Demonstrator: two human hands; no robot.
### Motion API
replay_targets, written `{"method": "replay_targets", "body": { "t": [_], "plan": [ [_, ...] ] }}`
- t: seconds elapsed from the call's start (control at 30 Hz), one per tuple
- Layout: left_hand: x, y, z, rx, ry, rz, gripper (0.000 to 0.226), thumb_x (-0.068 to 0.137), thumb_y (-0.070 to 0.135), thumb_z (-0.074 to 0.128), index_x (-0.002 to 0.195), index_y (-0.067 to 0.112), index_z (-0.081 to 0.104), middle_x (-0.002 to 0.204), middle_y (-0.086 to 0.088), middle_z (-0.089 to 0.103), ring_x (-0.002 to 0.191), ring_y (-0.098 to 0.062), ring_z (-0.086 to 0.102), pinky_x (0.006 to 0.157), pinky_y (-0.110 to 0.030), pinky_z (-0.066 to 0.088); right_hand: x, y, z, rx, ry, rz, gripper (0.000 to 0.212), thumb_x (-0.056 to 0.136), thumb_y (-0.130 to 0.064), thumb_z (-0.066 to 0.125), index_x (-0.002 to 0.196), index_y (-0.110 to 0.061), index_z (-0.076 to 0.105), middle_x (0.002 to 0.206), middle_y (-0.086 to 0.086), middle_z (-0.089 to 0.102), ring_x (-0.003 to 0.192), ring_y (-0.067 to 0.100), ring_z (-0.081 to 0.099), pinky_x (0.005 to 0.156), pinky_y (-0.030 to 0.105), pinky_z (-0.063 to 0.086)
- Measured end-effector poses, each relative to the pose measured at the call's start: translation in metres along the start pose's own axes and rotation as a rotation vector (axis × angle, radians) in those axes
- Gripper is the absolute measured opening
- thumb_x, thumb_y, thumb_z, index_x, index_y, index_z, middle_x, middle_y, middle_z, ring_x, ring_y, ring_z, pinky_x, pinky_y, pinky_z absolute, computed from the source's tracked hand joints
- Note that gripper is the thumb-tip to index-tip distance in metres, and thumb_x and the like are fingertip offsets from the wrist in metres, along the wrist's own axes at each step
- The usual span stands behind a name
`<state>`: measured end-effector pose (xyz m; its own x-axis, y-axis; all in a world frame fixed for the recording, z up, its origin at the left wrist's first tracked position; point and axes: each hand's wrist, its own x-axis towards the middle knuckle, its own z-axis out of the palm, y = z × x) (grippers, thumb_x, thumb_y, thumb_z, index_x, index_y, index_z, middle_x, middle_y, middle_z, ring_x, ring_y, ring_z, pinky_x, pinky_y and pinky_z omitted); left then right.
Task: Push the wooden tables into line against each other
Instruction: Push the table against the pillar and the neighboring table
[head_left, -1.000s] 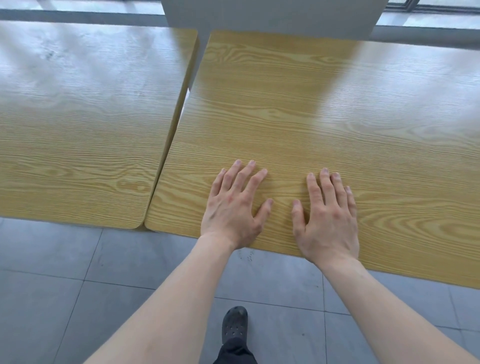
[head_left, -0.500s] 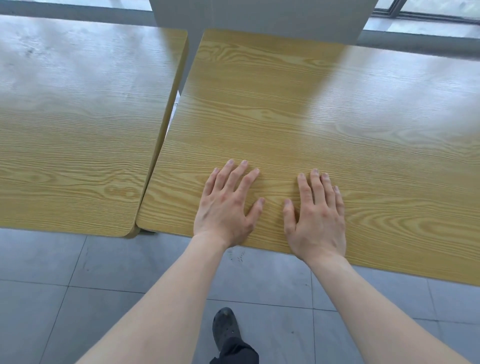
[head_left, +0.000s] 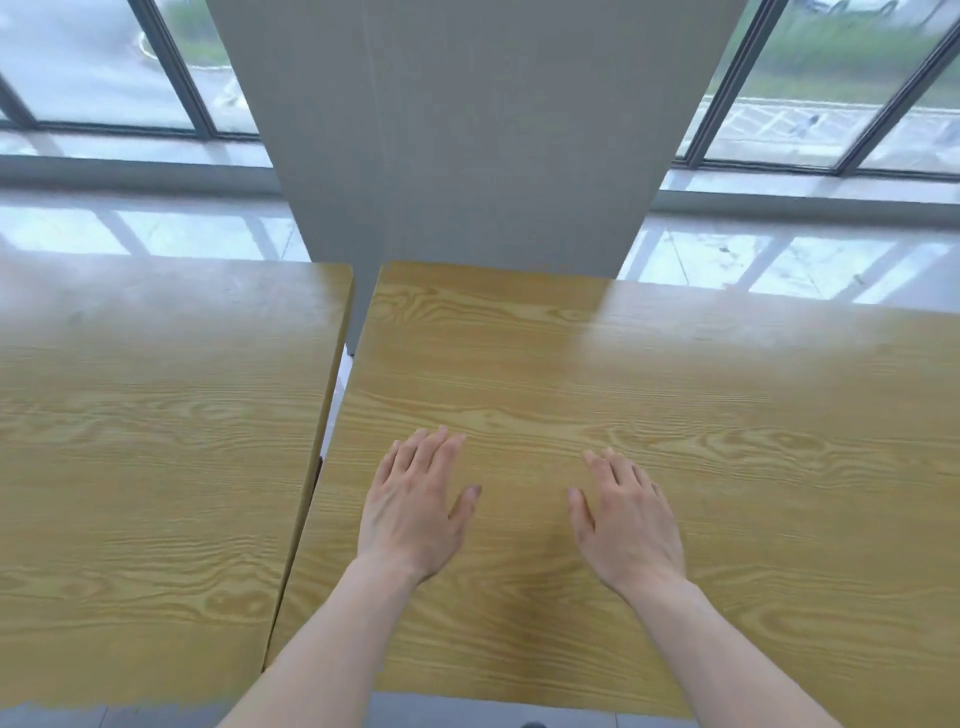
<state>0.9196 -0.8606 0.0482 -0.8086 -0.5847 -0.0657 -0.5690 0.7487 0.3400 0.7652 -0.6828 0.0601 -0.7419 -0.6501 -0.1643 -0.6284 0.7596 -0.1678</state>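
Two light wooden tables stand side by side. The left table (head_left: 145, 457) fills the left half of the view. The right table (head_left: 727, 415) is slightly angled to it: their edges meet near me and a thin wedge-shaped gap opens toward the far end. My left hand (head_left: 415, 512) lies flat, palm down, on the right table close to its left edge. My right hand (head_left: 626, 522) lies flat beside it, a hand's width to the right. Both hands have fingers extended and hold nothing.
A wide grey pillar (head_left: 467, 135) rises directly behind the far edge of the right table. Large windows (head_left: 104, 67) run along the back wall above a glossy tiled floor (head_left: 156, 234). Grey floor shows at the bottom edge.
My view has lifted toward the pillar and windows. Both hands now rest further in from the near edge of the right table, a little wider apart. The gap between the tables looks narrower.
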Motion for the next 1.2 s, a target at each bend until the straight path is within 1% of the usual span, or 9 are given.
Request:
{"method": "replay_targets", "body": {
  "t": [0.2,0.37,0.53,0.77,0.97,1.0,1.07,1.13,1.2],
  "plan": [
    [0.102,0.014,-0.035,0.03,0.029,0.026,0.062,0.101,0.056,0.036,0.157,0.032,0.025,0.165,0.009,0.027,0.155,-0.015,0.016,0.127,-0.038,0.01,0.094,0.004,-0.032,0.05,-0.026,-0.003,0.057,0.104,-0.049,0.031,0.154,-0.021,0.035,0.162,0.004,0.033,0.151,0.022,0.028,0.122,0.038,0.025],
    [0.176,0.015,-0.044,0.052,0.027,0.008,0.062,0.101,0.056,0.036,0.156,0.03,0.027,0.163,0.01,0.029,0.153,-0.014,0.019,0.127,-0.037,0.012,0.175,0.009,-0.046,0.02,-0.043,-0.018,0.056,0.104,-0.05,0.032,0.15,-0.02,0.04,0.16,0.005,0.037,0.148,0.024,0.032,0.118,0.038,0.029],
    [0.243,0.007,-0.038,0.067,-0.012,0.029,0.06,0.101,0.056,0.035,0.155,0.031,0.027,0.162,0.011,0.029,0.153,-0.015,0.017,0.127,-0.038,0.009,0.24,0.013,-0.047,0.004,-0.061,-0.002,0.055,0.103,-0.05,0.034,0.148,-0.019,0.042,0.158,0.006,0.039,0.147,0.026,0.033,0.117,0.04,0.029],
    [0.326,-0.019,-0.017,0.103,-0.054,0.093,0.06,0.1,0.054,0.037,0.153,0.027,0.031,0.154,0.006,0.041,0.147,-0.019,0.03,0.125,-0.039,0.014,0.323,0.002,-0.025,-0.032,-0.031,0.018,0.056,0.102,-0.051,0.037,0.144,-0.015,0.047,0.149,0.008,0.048,0.138,0.029,0.042,0.111,0.042,0.035],
    [0.38,-0.045,0.014,0.099,-0.111,0.154,0.063,0.101,0.058,0.035,0.154,0.025,0.03,0.158,0.003,0.038,0.149,-0.02,0.026,0.126,-0.039,0.013,0.379,-0.01,0.0,-0.022,-0.029,0.005,0.07,0.097,-0.066,0.033,0.145,-0.017,0.047,0.143,0.007,0.053,0.137,0.029,0.044,0.115,0.041,0.03],
    [0.387,-0.051,0.019,0.103,-0.135,0.159,0.063,0.101,0.059,0.034,0.154,0.025,0.032,0.156,0.003,0.041,0.148,-0.02,0.029,0.125,-0.038,0.014,0.383,-0.013,0.007,-0.051,-0.048,0.009,0.071,0.097,-0.068,0.029,0.141,-0.017,0.05,0.139,0.007,0.057,0.134,0.029,0.046,0.115,0.042,0.029],
    [0.396,-0.063,0.026,0.113,-0.19,0.158,0.062,0.1,0.064,0.03,0.147,0.026,0.041,0.145,0.002,0.053,0.138,-0.021,0.042,0.119,-0.038,0.024,0.387,-0.019,0.025,-0.133,-0.012,0.034,0.074,0.096,-0.072,0.022,0.128,-0.016,0.057,0.125,0.008,0.063,0.124,0.033,0.051,0.113,0.045,0.029],
    [0.398,-0.073,0.03,0.125,-0.199,0.165,0.061,0.098,0.069,0.025,0.129,0.024,0.052,0.124,0.003,0.063,0.12,-0.023,0.055,0.104,-0.038,0.034,0.386,-0.025,0.036,-0.166,0.062,0.068,0.076,0.095,-0.074,0.019,0.115,-0.013,0.059,0.113,0.009,0.063,0.114,0.035,0.051,0.11,0.047,0.03],
    [0.4,-0.078,0.032,0.113,-0.175,0.167,0.058,0.097,0.07,0.025,0.114,0.023,0.054,0.108,0.003,0.065,0.107,-0.023,0.059,0.095,-0.038,0.037,0.386,-0.029,0.039,-0.18,0.091,0.082,0.075,0.095,-0.074,0.018,0.106,-0.012,0.057,0.106,0.01,0.062,0.108,0.035,0.051,0.104,0.046,0.032]
  ]
}}
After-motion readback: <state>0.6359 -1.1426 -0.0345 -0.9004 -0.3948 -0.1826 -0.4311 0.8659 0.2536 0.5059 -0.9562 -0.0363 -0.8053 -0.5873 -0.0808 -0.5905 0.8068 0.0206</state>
